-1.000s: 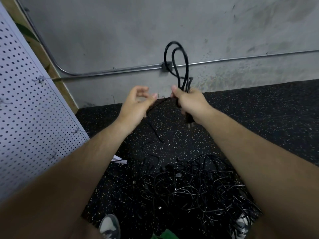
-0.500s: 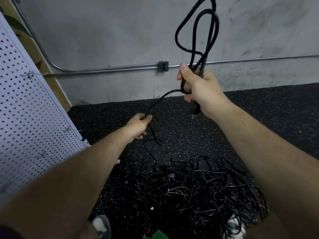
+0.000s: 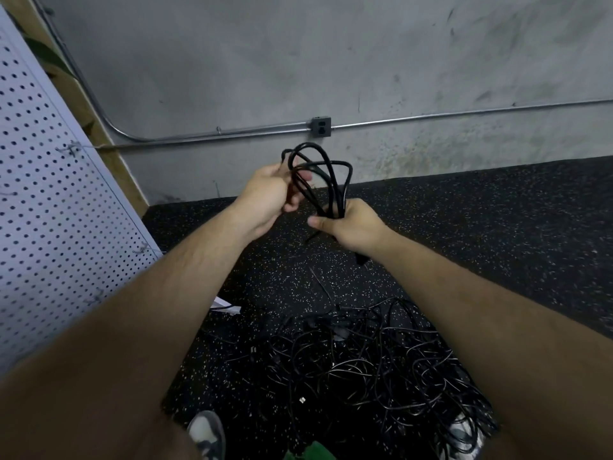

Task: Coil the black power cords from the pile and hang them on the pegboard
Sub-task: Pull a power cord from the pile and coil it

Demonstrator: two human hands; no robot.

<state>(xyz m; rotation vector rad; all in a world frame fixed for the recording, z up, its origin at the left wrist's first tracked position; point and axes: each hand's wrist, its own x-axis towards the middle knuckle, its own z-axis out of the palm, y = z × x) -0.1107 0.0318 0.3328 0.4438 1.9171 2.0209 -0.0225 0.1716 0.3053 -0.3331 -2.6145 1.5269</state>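
Head view: right hand [image 3: 356,227] clenched round gathered strands of looped black power cord [image 3: 331,197], loops rising above fist; left hand [image 3: 268,194] fingers curled round loop tops; tangled pile of black cords [image 3: 365,360] on black speckled rubber floor [image 3: 497,227], well off far edge; white perforated pegboard [image 3: 49,210] along left edge.

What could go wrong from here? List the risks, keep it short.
1. The coil has uneven loops, gripped by the left hand and right hand; releasing either may let them spring apart.
2. A plug dangles below the right hand above the pile and could snag there.
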